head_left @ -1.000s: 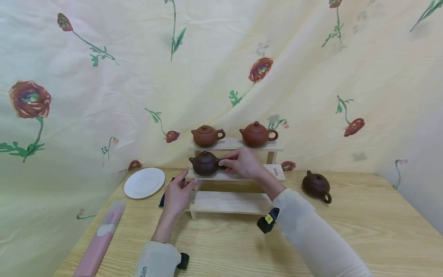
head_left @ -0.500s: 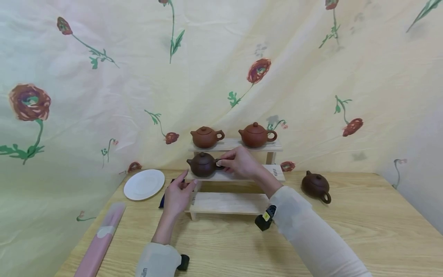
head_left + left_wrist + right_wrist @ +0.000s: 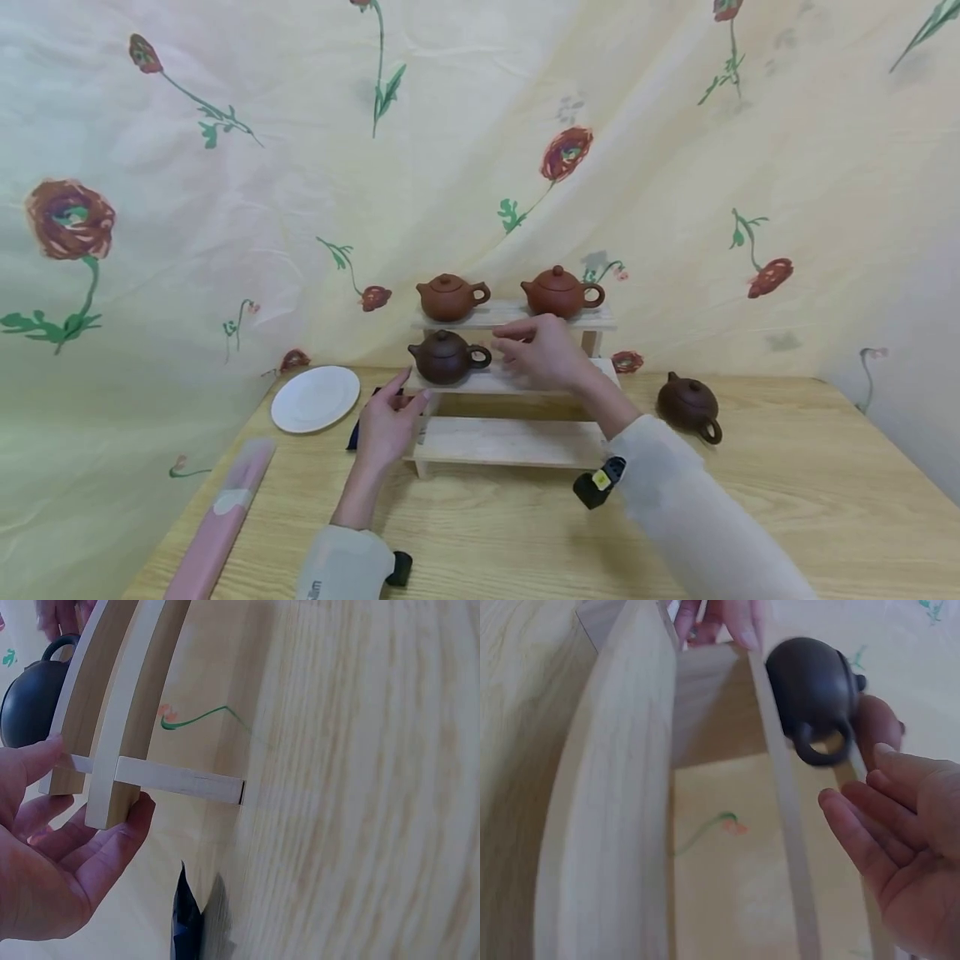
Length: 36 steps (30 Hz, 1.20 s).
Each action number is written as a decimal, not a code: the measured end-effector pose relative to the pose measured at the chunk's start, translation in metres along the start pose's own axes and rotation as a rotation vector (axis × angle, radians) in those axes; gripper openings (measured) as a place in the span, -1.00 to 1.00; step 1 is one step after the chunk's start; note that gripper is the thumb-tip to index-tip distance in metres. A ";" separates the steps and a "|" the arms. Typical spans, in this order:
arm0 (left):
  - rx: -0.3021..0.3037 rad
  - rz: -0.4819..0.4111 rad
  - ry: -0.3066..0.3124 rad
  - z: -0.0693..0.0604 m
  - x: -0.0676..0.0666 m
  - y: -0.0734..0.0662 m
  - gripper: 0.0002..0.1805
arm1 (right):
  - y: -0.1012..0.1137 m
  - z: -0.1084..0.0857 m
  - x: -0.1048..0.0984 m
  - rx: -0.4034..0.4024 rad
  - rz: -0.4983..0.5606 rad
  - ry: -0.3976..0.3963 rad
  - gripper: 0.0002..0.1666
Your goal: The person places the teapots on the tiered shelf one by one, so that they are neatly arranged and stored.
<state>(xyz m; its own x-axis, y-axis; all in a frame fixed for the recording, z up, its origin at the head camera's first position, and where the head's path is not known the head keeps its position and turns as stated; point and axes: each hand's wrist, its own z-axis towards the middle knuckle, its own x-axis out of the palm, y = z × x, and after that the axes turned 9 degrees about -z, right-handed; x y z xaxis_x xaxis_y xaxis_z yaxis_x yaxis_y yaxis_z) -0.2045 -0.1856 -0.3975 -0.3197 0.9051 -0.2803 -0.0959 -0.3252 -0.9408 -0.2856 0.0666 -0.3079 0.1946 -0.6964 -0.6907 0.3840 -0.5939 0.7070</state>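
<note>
A dark brown teapot point(image 3: 442, 358) sits upright at the left of the middle tier of a three-tier wooden stand point(image 3: 510, 440), its handle pointing right. My right hand point(image 3: 547, 354) hovers just right of that handle, fingers loosely bent and apart from it; the right wrist view shows a gap between the fingertips and the teapot point(image 3: 810, 686). With my left hand point(image 3: 386, 425) I grip the stand's left end; in the left wrist view the thumb lies by the board edge below the teapot and the fingers point(image 3: 139, 817) curl round the board ends.
Two reddish-brown teapots, one left point(image 3: 447, 298) and one right point(image 3: 558, 292), stand on the top tier. Another dark teapot point(image 3: 686, 406) is on the table at right. At left are a white plate point(image 3: 315, 400), a dark blue item point(image 3: 186, 922) and a long pink package point(image 3: 221, 521).
The dark teapot shifted slightly left on the middle tier while my right hand pinched its handle. Now the right hand has let go and moved right. My left hand stays at the stand's end.
</note>
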 end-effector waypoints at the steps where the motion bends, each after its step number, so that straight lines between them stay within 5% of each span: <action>1: -0.001 0.001 0.003 0.000 0.000 0.000 -0.32 | -0.002 -0.003 -0.005 -0.003 -0.016 -0.023 -0.68; 13: -0.020 0.016 0.012 -0.001 0.000 -0.001 -0.29 | -0.040 -0.042 -0.059 -0.001 -0.039 -0.186 -0.59; 30: 0.003 0.024 -0.001 -0.003 0.000 -0.001 -0.33 | -0.122 -0.117 -0.108 0.204 -0.041 -0.351 -0.41; 36: 0.003 0.011 0.007 -0.004 -0.001 -0.003 -0.32 | -0.156 -0.147 -0.113 0.269 -0.140 -0.371 -0.45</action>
<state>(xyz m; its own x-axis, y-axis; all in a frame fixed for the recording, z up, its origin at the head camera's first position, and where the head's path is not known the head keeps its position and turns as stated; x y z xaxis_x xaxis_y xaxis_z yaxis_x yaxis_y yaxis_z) -0.2003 -0.1847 -0.3955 -0.3143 0.9033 -0.2919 -0.0948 -0.3358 -0.9371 -0.2352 0.2968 -0.3630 -0.1960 -0.6698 -0.7162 0.1264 -0.7415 0.6589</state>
